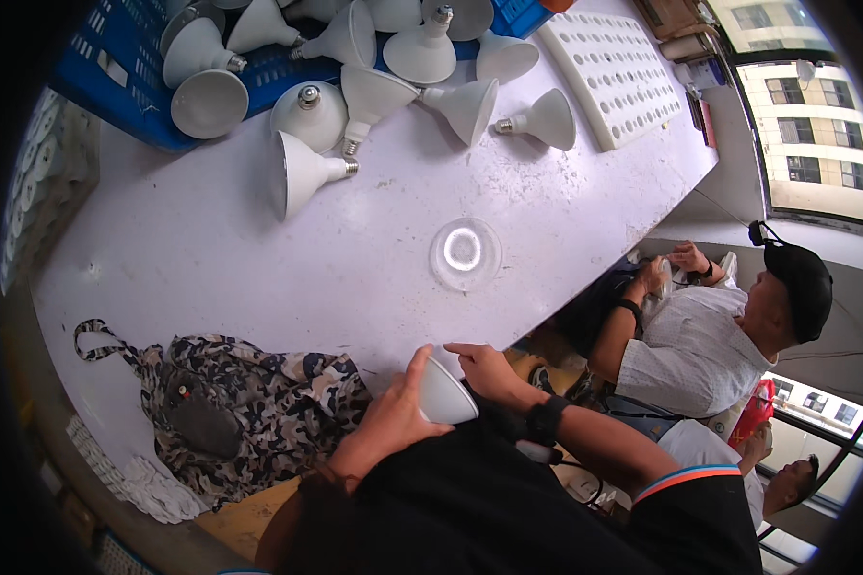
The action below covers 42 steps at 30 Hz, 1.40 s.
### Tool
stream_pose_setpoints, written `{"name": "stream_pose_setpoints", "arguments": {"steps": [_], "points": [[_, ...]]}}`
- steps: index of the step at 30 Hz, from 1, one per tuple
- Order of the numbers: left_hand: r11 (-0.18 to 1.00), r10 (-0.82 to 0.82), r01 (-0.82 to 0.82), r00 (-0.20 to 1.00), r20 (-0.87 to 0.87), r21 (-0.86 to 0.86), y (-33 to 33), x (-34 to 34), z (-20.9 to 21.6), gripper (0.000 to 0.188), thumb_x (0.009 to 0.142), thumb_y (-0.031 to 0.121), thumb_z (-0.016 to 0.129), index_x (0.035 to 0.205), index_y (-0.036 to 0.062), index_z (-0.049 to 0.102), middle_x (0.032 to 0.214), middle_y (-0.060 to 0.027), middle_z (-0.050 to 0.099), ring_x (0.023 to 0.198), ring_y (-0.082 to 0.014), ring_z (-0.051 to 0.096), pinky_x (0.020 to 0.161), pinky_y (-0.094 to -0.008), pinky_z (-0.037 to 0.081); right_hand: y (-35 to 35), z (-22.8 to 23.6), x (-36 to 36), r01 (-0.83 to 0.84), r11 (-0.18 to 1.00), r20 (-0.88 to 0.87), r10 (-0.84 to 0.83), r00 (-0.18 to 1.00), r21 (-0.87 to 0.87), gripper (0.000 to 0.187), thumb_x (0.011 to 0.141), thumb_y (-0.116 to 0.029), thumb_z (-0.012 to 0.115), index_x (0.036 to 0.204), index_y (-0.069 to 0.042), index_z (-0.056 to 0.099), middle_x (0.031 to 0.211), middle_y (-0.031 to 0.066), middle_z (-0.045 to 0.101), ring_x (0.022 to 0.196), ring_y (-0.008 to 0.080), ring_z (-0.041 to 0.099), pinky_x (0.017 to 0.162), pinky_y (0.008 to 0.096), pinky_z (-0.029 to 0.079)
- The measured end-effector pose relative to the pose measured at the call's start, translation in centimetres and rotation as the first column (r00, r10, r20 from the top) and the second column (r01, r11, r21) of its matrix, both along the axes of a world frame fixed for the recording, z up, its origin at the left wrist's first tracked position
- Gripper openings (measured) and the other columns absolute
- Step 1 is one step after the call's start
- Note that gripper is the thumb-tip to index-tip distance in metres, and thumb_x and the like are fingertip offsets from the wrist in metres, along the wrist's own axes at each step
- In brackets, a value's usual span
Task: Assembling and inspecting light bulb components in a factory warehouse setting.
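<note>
My left hand [385, 422] is wrapped round a white cone-shaped lamp bulb [441, 395], whose wide rim is tilted toward the right. Close by the upper edge of that rim is my right hand [491, 372], its index finger stretched out and its other fingers partly curled. I see nothing held in it, and whether the fingertip touches the rim I cannot tell. A round clear lens cover [465, 254] lies flat on the white table [374, 259] beyond my hands. The base of the held bulb is hidden.
Several white bulbs [307, 172] lie on the table before a blue crate [134, 96] filled with more. A white tray with holes [618, 81] sits at far right. A camouflage cloth bag [249, 412] lies at left. Another person [700, 335] works at right.
</note>
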<state>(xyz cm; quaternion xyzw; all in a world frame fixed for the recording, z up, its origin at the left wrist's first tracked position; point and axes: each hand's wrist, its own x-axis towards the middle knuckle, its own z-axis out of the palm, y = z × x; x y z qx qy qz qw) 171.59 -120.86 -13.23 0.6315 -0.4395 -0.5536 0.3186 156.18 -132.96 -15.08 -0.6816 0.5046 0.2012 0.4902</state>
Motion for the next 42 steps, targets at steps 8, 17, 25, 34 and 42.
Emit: {"name": "stream_pose_setpoints", "arguments": {"steps": [8, 17, 25, 34, 42], "points": [[0.990, 0.050, -0.046, 0.998, -0.029, 0.136, 0.1, 3.2, 1.6, 0.110, 0.056, 0.023, 0.080, 0.136, 0.0133, 0.004, 0.122, -0.0293, 0.040, 0.109, -0.0439, 0.045, 0.088, -0.0457, 0.042, -1.9, 7.2, 0.2, -0.024, 0.999, 0.050, 0.027, 0.998, -0.048, 0.035, 0.086, -0.018, 0.046, 0.121, -0.010, 0.048, 0.071, 0.0197, 0.058, 0.068, 0.0333, 0.059, 0.064, 0.0386, 0.045], [0.981, 0.194, -0.194, 0.981, -0.009, 0.026, 1.4, 3.3, 1.0, 0.114, 0.052, 0.022, 0.083, 0.135, 0.0134, 0.006, 0.124, -0.0280, 0.036, 0.114, -0.0397, 0.041, 0.094, -0.0438, 0.037, -1.3, 5.7, -1.1, -0.108, 0.990, 0.071, 0.114, 0.991, -0.094, 0.027, 0.086, -0.023, 0.048, 0.107, -0.006, 0.048, 0.069, 0.0186, 0.058, 0.069, 0.0355, 0.058, 0.063, 0.0407, 0.045], [0.897, 0.440, -0.439, 0.881, 0.176, -0.047, -1.4, 3.7, -0.9, 0.110, 0.050, 0.007, 0.078, 0.136, 0.0135, 0.009, 0.128, -0.0277, 0.031, 0.113, -0.0404, 0.040, 0.093, -0.0428, 0.038, -1.1, 4.8, -2.7, -0.074, 0.997, 0.313, 0.081, 0.946, -0.033, 0.026, 0.076, -0.014, 0.051, 0.100, -0.005, 0.048, 0.085, 0.0176, 0.058, 0.078, 0.0315, 0.058, 0.068, 0.0391, 0.045], [0.836, 0.539, -0.474, 0.802, 0.257, -0.275, -6.2, 2.4, -2.9, 0.107, 0.054, -0.001, 0.071, 0.138, 0.0174, 0.008, 0.138, -0.0222, 0.020, 0.126, -0.0393, 0.025, 0.103, -0.0428, 0.027, -4.0, 10.5, -6.2, 0.225, 0.974, 0.578, -0.190, 0.794, 0.012, 0.034, 0.085, -0.034, 0.055, 0.079, -0.003, 0.044, 0.062, 0.0055, 0.042, 0.060, 0.0134, 0.038, 0.054, 0.0296, 0.037], [0.887, 0.447, -0.293, 0.737, 0.507, -0.357, -5.7, 2.2, -1.3, 0.100, 0.056, -0.003, 0.069, 0.138, 0.0107, 0.013, 0.138, -0.0184, 0.019, 0.129, -0.0349, 0.020, 0.105, -0.0441, 0.023, -2.9, 9.9, -9.1, 0.349, 0.937, 0.570, -0.293, 0.767, 0.012, 0.032, 0.087, -0.034, 0.052, 0.083, -0.002, 0.048, 0.061, 0.0094, 0.046, 0.056, 0.0160, 0.043, 0.055, 0.0308, 0.039]]}}
